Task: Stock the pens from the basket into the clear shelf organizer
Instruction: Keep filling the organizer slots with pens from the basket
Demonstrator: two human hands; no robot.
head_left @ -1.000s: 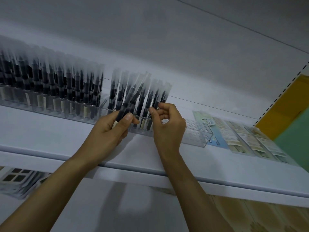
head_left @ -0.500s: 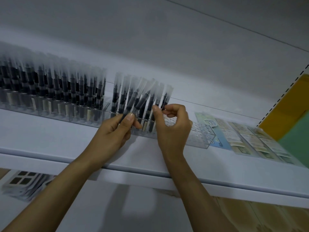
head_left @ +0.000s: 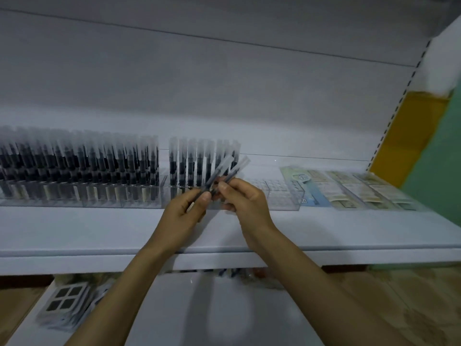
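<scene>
Left of both grips, standing pens (head_left: 74, 166) fill the clear organizer (head_left: 287, 204) on the shelf (head_left: 99, 228), and a shorter row stands just behind the left grip. The left grip (head_left: 183, 213) is curled around a few held pens (head_left: 225, 168) tilted up and right, and the right grip (head_left: 245, 204), close beside it, pinches them lower down. Flat packets (head_left: 361, 191) lie right of the right grip.

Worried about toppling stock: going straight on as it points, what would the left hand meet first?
Probably the upright pens in the clear organizer, just beyond the left hand; depth is unclear.
</scene>
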